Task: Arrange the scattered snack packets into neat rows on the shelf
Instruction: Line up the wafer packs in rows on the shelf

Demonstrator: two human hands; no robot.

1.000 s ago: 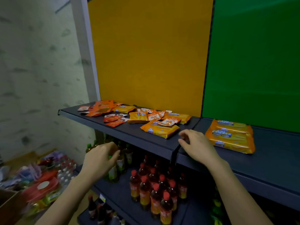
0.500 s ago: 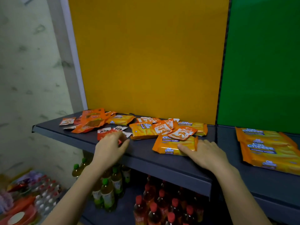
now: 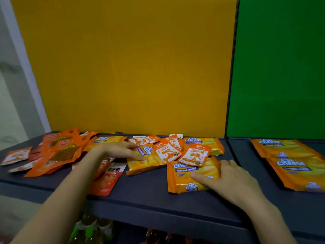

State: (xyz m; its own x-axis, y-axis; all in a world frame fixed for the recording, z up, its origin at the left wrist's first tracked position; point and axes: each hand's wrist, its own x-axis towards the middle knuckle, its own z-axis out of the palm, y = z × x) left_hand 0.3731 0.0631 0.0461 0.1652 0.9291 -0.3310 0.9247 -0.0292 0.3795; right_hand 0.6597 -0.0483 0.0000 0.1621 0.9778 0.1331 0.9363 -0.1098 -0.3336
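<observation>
Orange front wafer pack (image 3: 190, 175) now gripped by right hand (image 3: 233, 180), left hand (image 3: 112, 150) fingers flat on middle pack (image 3: 151, 163).

A green panel (image 3: 281, 67) stands just right of the yellow panel (image 3: 131, 64) — a pale upright post (image 3: 34, 95) left of it, bottles (image 3: 89, 224) well below.

Left hand (image 3: 117, 152) mid-frame, flat, fingers straight, pointing right. Right hand (image 3: 230, 180) lower right, thumb spread, fingers curled on packet (image 3: 182, 175) edge.
</observation>
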